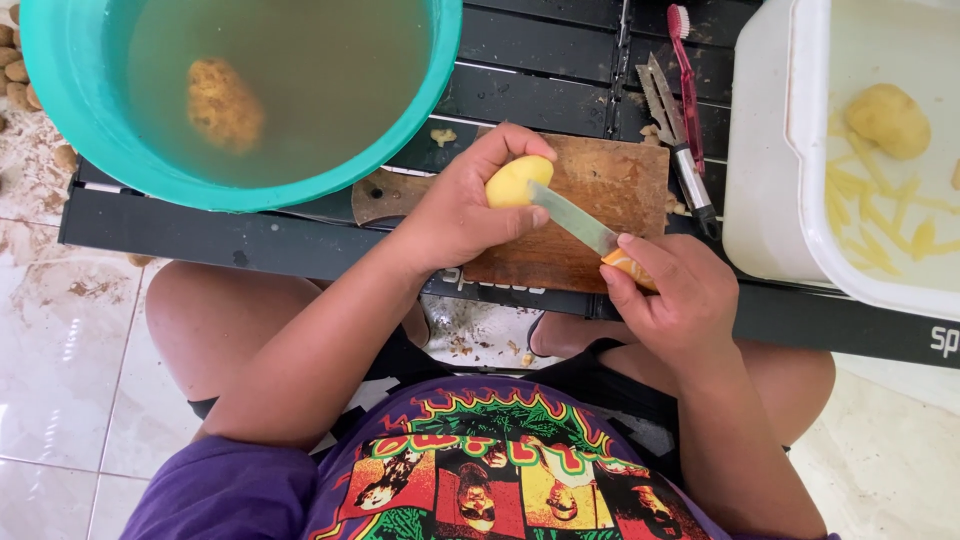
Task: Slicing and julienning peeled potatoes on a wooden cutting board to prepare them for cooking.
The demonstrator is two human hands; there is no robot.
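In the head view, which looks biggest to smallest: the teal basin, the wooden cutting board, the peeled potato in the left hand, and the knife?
1. Teal basin, though it lies partly out of frame.
2. Wooden cutting board.
3. Knife and peeled potato: too alike to rank; the knife is longer, the potato thicker, and hands hide part of both.

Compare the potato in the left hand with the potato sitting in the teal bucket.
The potato in the left hand is peeled, smooth and pale yellow; the potato in the teal bucket looks rough and brownish. The held one is out of water, above the wooden cutting board, with the knife blade against it; the bucket one lies underwater, untouched. It also looks larger. Both are whole.
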